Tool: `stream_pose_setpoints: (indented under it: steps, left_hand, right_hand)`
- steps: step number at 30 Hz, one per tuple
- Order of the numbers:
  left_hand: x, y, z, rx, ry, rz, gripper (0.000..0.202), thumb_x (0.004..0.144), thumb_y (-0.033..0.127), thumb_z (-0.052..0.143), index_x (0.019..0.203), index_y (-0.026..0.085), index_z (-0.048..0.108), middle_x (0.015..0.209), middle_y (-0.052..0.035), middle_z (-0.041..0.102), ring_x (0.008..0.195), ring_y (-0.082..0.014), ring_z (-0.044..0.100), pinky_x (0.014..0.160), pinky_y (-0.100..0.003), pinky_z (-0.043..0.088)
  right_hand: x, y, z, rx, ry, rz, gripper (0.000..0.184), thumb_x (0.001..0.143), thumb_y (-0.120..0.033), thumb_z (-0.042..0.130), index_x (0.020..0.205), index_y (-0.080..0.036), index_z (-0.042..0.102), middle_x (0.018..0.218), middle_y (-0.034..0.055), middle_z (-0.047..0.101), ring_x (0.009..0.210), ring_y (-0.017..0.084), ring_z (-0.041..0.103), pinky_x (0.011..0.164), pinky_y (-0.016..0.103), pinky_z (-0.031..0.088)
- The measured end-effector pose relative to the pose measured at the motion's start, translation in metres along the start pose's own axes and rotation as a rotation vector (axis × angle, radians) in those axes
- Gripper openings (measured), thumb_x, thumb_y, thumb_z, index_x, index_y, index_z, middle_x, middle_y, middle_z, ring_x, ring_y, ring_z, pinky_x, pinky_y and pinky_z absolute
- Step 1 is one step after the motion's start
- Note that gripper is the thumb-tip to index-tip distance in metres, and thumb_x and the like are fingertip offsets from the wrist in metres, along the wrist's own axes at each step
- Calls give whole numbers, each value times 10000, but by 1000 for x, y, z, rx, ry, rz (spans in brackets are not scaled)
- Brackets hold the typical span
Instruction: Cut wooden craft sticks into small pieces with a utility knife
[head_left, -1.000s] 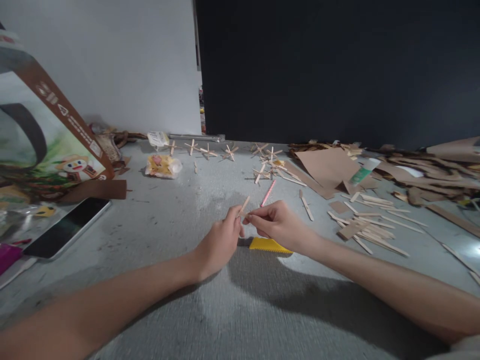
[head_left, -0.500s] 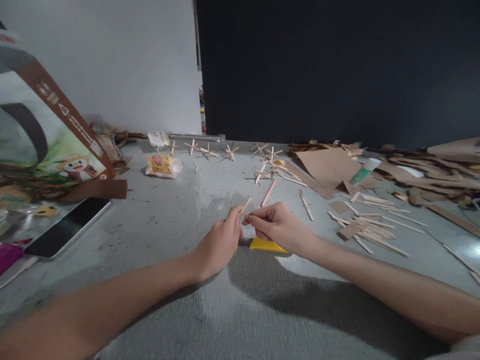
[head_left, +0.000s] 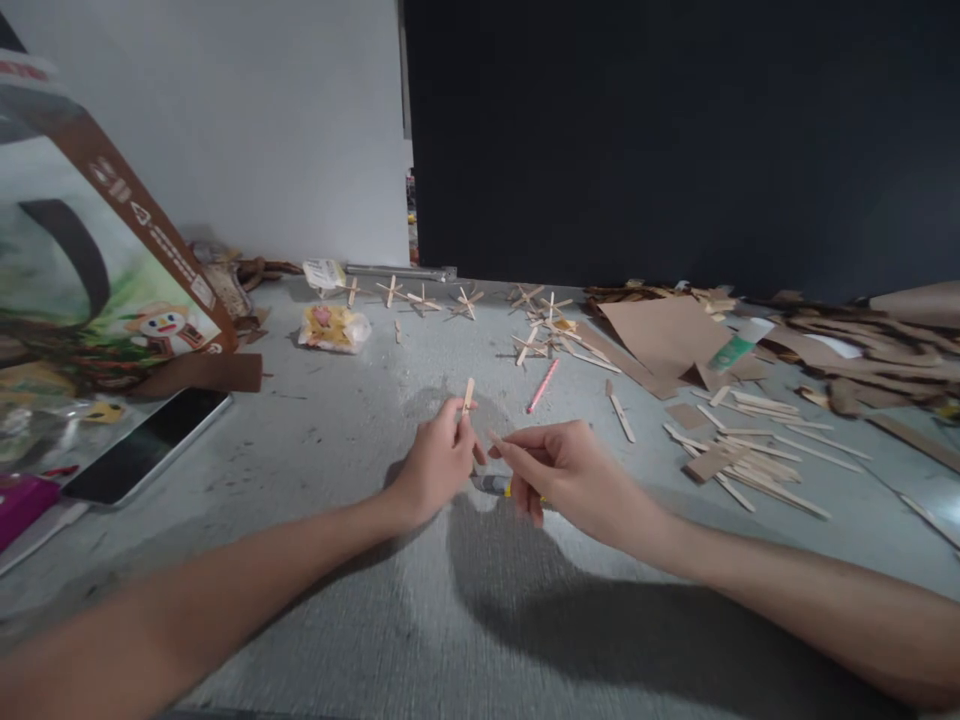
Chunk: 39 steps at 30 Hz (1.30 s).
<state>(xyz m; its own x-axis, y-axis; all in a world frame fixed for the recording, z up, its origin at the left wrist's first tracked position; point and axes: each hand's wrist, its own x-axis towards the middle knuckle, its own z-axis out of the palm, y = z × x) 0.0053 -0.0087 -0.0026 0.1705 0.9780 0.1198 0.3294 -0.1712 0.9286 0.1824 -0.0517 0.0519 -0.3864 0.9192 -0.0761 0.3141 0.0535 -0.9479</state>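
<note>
Between the thumb and fingers of my left hand (head_left: 435, 465), a wooden craft stick (head_left: 469, 393) points upward. To its right, my right hand (head_left: 574, 480) is closed in a pinch, a small gap from the left. A tiny pale tip shows at its fingertips, too small to name. Beneath the hands lies a tool with a dark grey end (head_left: 491, 484); its yellow part is mostly hidden by my right hand. A pink striped stick (head_left: 543, 386) rests just beyond the hands.
Several star shapes of crossed sticks (head_left: 466, 302) stand along the back. Loose craft sticks (head_left: 750, 460) and cardboard (head_left: 660, 335) with a green-white tube (head_left: 739, 345) lie to the right. On the left are a phone (head_left: 150, 445), a printed bag (head_left: 112, 270) and a yellow packet (head_left: 334, 328).
My hands have drawn apart; the right one has opened a gap from the stick and now covers most of the yellow tool. The left-hand stick stands more upright. The view has shifted slightly.
</note>
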Motion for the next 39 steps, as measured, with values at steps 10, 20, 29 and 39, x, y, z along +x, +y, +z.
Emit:
stream_pose_setpoints:
  steps: [10, 20, 29, 39]
  left_hand:
    - [-3, 2, -4, -349, -167, 42, 512, 975, 646, 600, 1150, 165, 605, 613, 49, 614, 392, -75, 457, 413, -212, 325]
    - [-6, 6, -4, -362, -224, 60, 495, 957, 644, 648, 964, 152, 699, 576, 35, 594, 386, -62, 429, 407, -213, 316]
    - [0, 3, -3, -421, -69, 124, 486, 807, 614, 846, 884, 147, 736, 662, 1, 655, 492, -94, 546, 478, -232, 445]
    - [12, -4, -6, -309, -71, 146, 435, 942, 607, 690, 911, 174, 673, 845, -80, 781, 723, -180, 734, 698, -306, 620]
  right_hand:
    - [35, 20, -40, -943, 224, -189, 277, 1001, -230, 490, 923, -174, 751, 751, 92, 740, 710, 230, 685, 652, 314, 455]
    - [37, 15, -49, -733, 112, -555, 271, 1085, -336, 461, 1079, -218, 705, 1059, 121, 755, 984, 262, 707, 879, 397, 554]
    - [32, 22, -20, -105, 15, -305, 411, 1048, -569, 515, 891, -208, 633, 707, 30, 717, 663, 166, 673, 660, 285, 530]
    - [-5, 38, -15, -1064, 118, -419, 237, 1027, -376, 639, 1158, -179, 641, 1116, 150, 720, 1022, 324, 668, 857, 458, 548]
